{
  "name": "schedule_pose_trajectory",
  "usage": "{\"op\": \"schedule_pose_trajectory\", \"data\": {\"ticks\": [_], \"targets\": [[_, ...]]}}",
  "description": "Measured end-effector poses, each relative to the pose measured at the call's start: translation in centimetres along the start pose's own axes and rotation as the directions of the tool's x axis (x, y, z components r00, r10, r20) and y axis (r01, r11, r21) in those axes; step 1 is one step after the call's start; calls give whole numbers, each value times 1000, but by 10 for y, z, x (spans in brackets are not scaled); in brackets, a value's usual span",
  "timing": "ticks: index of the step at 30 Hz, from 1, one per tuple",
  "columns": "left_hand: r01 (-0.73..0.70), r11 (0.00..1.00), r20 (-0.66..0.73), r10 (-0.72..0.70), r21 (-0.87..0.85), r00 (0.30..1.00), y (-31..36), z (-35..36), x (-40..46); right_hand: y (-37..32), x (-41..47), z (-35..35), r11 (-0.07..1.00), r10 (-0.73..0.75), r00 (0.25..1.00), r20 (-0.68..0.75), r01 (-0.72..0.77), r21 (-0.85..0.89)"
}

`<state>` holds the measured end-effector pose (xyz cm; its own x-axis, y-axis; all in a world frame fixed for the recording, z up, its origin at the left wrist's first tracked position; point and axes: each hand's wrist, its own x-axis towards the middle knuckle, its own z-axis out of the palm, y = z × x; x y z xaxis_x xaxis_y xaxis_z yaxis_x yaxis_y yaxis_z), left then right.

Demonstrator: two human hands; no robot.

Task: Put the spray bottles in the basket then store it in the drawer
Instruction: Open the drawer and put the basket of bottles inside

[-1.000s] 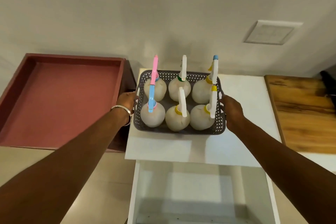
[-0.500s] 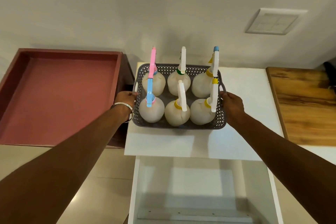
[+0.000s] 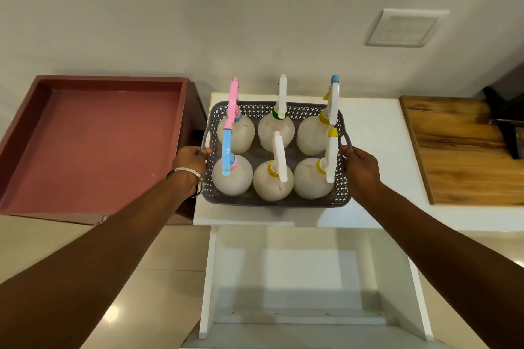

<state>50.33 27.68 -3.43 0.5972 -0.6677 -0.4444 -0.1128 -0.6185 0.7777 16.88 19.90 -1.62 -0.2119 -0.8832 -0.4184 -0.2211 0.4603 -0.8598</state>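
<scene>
From my seat, the biggest thing in play is the open white drawer (image 3: 312,278), below and nearer me than both hands, its floor bare. Between the hands sits the grey basket (image 3: 276,201) on the white countertop (image 3: 374,133), close to that top's near edge. My left hand (image 3: 190,160) is closed around the basket's left handle, fingers curled through it; my right hand (image 3: 359,163) looks wrapped on the right handle the same way, though its fingertips are hidden behind the rim. Inside stand 6 spray bottles (image 3: 232,176) in 2 rows of 3, upright and packed shoulder to shoulder, with tall trigger heads rising well above the rim.

What worries me:
1. The load is top-heavy. If 1 hand lifts ahead of the other, the basket tilts and the bottles lean or topple out.
2. The handles are thin and the bottles appear full, so a loose grip could slip on the way down.
3. The tall heads may foul the countertop edge when the drawer shuts; I cannot judge the clearance.
4. The red tray (image 3: 93,144), just outside my left hand, could catch my elbow.
</scene>
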Motion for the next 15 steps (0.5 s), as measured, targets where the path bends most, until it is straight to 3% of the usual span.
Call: {"op": "schedule_pose_trajectory", "data": {"ticks": [15], "targets": [[119, 977, 93, -104, -176, 990, -64, -6, -169, 56, -124, -114, 999, 33, 999, 43, -34, 15]]}}
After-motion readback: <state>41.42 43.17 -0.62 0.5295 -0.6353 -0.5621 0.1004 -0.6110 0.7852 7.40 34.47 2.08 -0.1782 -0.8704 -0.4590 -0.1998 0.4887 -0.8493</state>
